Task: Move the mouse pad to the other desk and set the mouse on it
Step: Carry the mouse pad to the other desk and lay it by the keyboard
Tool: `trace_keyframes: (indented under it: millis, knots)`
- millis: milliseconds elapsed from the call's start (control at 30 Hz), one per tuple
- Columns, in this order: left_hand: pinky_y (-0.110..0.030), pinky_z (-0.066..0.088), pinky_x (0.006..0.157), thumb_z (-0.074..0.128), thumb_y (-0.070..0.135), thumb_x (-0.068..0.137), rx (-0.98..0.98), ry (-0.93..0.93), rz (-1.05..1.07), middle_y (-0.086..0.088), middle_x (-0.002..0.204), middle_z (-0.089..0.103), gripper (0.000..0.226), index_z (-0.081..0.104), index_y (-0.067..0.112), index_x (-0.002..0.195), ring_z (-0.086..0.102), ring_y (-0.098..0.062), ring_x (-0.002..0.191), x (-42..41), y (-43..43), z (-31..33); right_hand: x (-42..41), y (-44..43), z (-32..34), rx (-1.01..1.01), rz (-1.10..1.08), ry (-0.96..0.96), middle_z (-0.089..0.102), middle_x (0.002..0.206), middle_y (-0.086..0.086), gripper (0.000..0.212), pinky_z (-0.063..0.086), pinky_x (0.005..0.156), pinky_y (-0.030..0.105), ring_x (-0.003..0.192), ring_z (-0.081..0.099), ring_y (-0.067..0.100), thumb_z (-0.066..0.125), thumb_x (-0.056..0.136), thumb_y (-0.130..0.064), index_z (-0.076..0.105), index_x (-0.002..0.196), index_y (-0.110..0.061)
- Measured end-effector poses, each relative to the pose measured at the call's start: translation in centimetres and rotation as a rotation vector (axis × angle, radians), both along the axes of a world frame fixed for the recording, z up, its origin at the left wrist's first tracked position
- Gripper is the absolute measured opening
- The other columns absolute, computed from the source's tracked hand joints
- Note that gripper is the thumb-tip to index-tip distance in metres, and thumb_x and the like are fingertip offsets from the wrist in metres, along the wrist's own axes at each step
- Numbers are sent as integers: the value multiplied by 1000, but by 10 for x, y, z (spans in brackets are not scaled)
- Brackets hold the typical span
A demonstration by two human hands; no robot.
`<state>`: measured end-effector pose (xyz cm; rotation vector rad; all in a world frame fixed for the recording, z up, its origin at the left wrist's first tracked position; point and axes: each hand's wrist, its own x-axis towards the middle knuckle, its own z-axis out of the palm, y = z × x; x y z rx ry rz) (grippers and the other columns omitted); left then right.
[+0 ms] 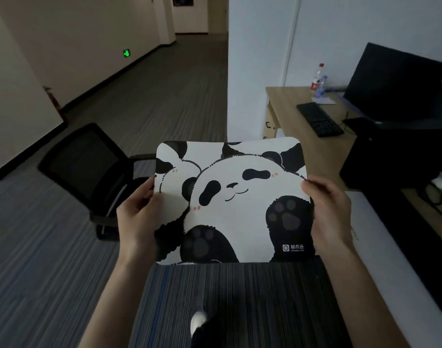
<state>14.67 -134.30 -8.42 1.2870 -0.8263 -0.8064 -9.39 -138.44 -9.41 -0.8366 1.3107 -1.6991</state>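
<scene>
- Black-and-white panda pad (233, 202) is hanging in the air over the carpet, carried flat, well short of the far-right desk (302, 131).
- Left hand (137, 217) and right hand (331, 209) are each pinching a side edge, thumbs on top.
- Keeping it level and taut, I'd judge, is helping it land flat beside the keyboard (319, 119).
- No mouse is showing.

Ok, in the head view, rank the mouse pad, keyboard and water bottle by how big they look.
1. mouse pad, largest, though it is nearest the camera
2. keyboard
3. bottle, smallest, farthest away, so its true size against the keyboard is unsure
</scene>
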Motion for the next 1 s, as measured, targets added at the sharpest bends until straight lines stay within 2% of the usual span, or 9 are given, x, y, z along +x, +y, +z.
trace_keyframes:
  millis: [100,200,300,433,600,700,800,900,1000]
  knots:
    - [-21,49,69,51,6,83,27,-11,-73,12,67,66,47,70,46,71,58,-9,71,5,-85,-2,2,-70,-7,14,-73,-16,62,76,-3,20,45,77,23,76,56,10,60,79,-1,63,74,-20]
    - [-28,50,76,51,7,83,46,-33,-151,5,78,68,38,69,41,84,61,-13,79,6,-169,1,0,-134,-8,58,-151,-27,62,77,0,16,45,77,25,77,56,13,59,78,-2,64,76,-17]
    - [-16,52,64,49,4,84,54,-39,-240,15,68,73,38,69,36,90,65,-1,67,-1,-247,4,-5,-190,-8,86,-220,-21,60,75,0,10,45,73,24,73,55,12,58,80,-2,63,82,-11]
    - [-26,52,70,47,0,83,81,-62,-386,15,68,73,48,73,40,76,64,-10,72,-23,-339,4,-24,-255,-12,131,-311,-26,62,83,0,15,49,78,28,81,58,14,57,81,-4,63,95,-8]
    - [-13,53,60,47,1,85,102,-78,-485,20,66,73,51,71,43,69,67,3,65,-66,-452,-4,-58,-343,-25,173,-409,-40,63,93,4,14,51,81,33,90,59,19,58,82,-9,62,95,-11]
    - [-24,55,72,48,4,85,119,-78,-528,14,81,76,43,72,39,82,70,-5,81,-100,-522,-13,-88,-400,-33,152,-459,-94,62,87,2,16,50,69,25,80,59,15,57,83,-6,61,99,-7]
    - [-38,52,87,47,5,87,150,-65,-561,-2,107,71,36,66,23,111,66,-21,101,-145,-595,-21,-128,-457,-38,157,-531,-101,61,85,2,14,51,78,30,83,58,17,56,83,-5,62,96,-6]
    - [-43,52,90,48,8,87,175,-72,-631,-6,110,69,36,62,19,118,64,-24,102,-195,-659,-24,-170,-503,-40,178,-612,-92,63,92,5,14,48,90,39,92,58,23,57,83,-6,63,95,-8]
    - [-40,53,87,47,6,87,176,-107,-723,-6,105,70,37,63,19,118,65,-22,98,-250,-715,-24,-209,-537,-40,190,-681,-89,63,88,4,12,49,85,36,88,58,21,57,83,-5,63,85,-15]
